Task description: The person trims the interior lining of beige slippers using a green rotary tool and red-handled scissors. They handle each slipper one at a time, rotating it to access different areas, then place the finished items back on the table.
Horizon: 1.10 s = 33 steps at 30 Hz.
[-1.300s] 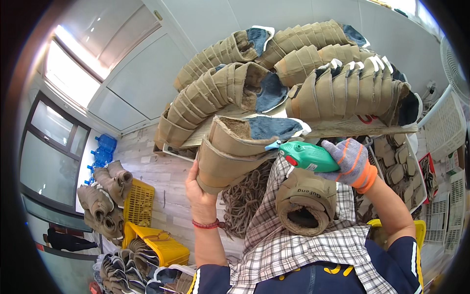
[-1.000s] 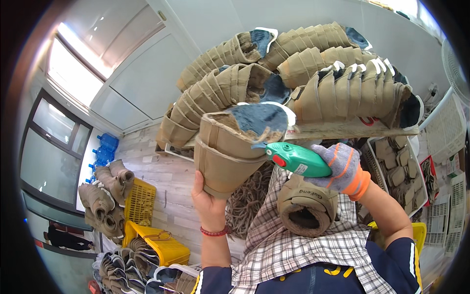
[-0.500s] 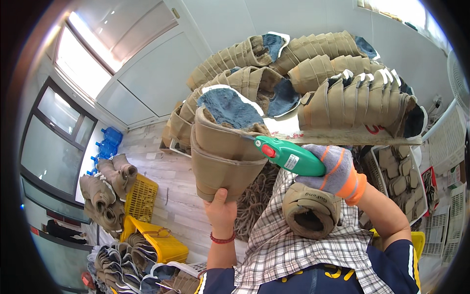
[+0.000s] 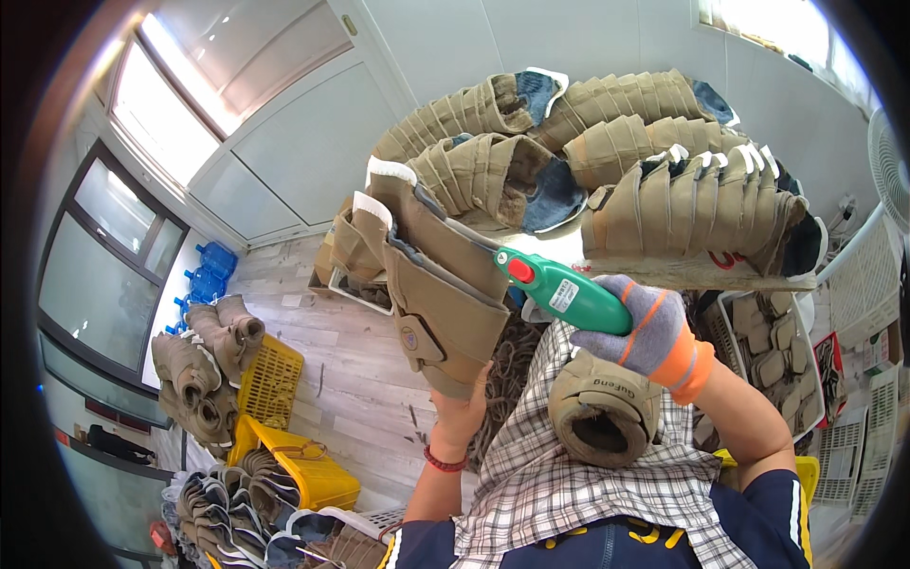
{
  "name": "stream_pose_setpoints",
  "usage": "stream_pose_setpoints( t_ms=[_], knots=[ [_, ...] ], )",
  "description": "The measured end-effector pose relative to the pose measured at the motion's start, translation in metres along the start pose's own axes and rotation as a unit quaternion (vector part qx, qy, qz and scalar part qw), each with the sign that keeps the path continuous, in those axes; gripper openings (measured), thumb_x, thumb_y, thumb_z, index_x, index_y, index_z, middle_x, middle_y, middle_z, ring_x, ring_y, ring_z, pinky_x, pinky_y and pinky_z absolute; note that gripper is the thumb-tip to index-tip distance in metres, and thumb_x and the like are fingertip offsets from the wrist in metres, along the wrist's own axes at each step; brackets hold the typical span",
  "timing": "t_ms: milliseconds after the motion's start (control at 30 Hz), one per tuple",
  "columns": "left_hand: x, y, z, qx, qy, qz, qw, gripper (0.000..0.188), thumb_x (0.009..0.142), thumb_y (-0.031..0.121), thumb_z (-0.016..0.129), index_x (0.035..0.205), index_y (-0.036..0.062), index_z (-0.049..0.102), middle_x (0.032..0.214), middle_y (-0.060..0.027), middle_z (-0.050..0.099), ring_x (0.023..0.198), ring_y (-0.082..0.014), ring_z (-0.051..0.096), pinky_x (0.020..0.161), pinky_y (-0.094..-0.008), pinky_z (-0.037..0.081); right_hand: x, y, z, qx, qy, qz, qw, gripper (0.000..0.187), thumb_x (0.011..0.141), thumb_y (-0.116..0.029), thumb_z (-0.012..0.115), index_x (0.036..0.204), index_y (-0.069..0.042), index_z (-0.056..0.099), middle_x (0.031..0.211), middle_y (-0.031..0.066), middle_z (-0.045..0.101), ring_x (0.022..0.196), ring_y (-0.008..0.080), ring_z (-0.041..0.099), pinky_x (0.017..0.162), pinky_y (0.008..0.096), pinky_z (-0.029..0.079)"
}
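My bare left hand (image 4: 457,415) grips a nested stack of brown shoe uppers (image 4: 444,318) from below. The stack is turned so that a round patch on its side and the white-edged, blue-lined ends at its top left show. In a grey-and-orange glove, my right hand (image 4: 654,339) is closed around a green hand-held power tool (image 4: 573,296) with a red button. The tool's front end meets the right edge of the stack; its tip is too small to make out. Another brown upper (image 4: 607,403) rests on my checked apron (image 4: 521,465), its opening toward me.
Ahead, rows of nested uppers (image 4: 692,218) cover a white table. Left on the floor stand yellow baskets (image 4: 275,379) with uppers and blue water bottles (image 4: 213,270). A crate of brown pieces (image 4: 773,332) and a fan (image 4: 886,161) are at right. Cord-like scraps (image 4: 507,379) lie below the tool.
My left hand has turned the stack, so its side with the patch now shows and its blue-lined ends have swung to the upper left. The tool has barely moved.
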<state>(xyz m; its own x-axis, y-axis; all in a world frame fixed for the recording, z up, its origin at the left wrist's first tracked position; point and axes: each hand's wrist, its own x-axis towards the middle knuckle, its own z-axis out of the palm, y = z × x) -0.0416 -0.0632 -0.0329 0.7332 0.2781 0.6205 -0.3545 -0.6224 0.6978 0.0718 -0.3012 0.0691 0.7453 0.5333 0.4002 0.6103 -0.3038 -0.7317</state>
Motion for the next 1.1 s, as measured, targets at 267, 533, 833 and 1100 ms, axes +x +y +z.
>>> stream_pose_setpoints(
  t_ms=[267,533,833,1100],
  knots=[
    [-0.005,-0.002,-0.003,0.197,-0.076,0.124,0.97,0.036,0.071,-0.007,0.059,0.103,0.0061,0.068,0.107,-0.0137,0.065,0.103,-0.0344,0.059,0.089,-0.044,0.046,0.013,-0.008,-0.002,0.064,-0.021,0.07,0.995,0.05,0.074,-0.037,0.078,0.104,-0.001,0.062,0.075,0.0147,0.066,0.067,0.0209,0.066,0.063,0.0318,0.051],
    [-0.012,0.0,0.0,0.254,-0.128,0.154,0.946,0.034,0.07,-0.007,0.057,0.1,0.0033,0.067,0.105,-0.016,0.064,0.1,-0.0373,0.059,0.087,-0.045,0.046,0.027,-0.01,-0.008,0.159,-0.049,0.161,0.973,0.045,0.077,-0.038,0.076,0.097,0.001,0.062,0.067,0.0054,0.063,0.056,0.0072,0.054,0.052,0.0249,0.045],
    [-0.038,0.008,-0.007,0.142,-0.057,0.033,0.988,0.028,0.081,0.001,0.062,0.109,0.0011,0.064,0.112,-0.015,0.063,0.105,-0.0339,0.057,0.087,-0.0415,0.044,0.032,0.012,-0.019,0.277,-0.021,0.216,0.936,0.04,0.079,-0.036,0.075,0.089,0.0,0.061,0.063,-0.0006,0.054,0.051,0.0041,0.05,0.045,0.0197,0.039],
    [-0.012,0.07,-0.086,0.017,-0.071,-0.208,0.975,0.034,0.075,-0.004,0.071,0.108,-0.0033,0.06,0.108,-0.0114,0.064,0.095,-0.0199,0.061,0.083,-0.0308,0.047,-0.052,0.049,-0.073,0.115,0.051,0.223,0.967,0.039,0.08,-0.03,0.075,0.098,0.0,0.061,0.071,-0.0002,0.059,0.06,0.0033,0.051,0.053,0.0207,0.041]
  ],
)
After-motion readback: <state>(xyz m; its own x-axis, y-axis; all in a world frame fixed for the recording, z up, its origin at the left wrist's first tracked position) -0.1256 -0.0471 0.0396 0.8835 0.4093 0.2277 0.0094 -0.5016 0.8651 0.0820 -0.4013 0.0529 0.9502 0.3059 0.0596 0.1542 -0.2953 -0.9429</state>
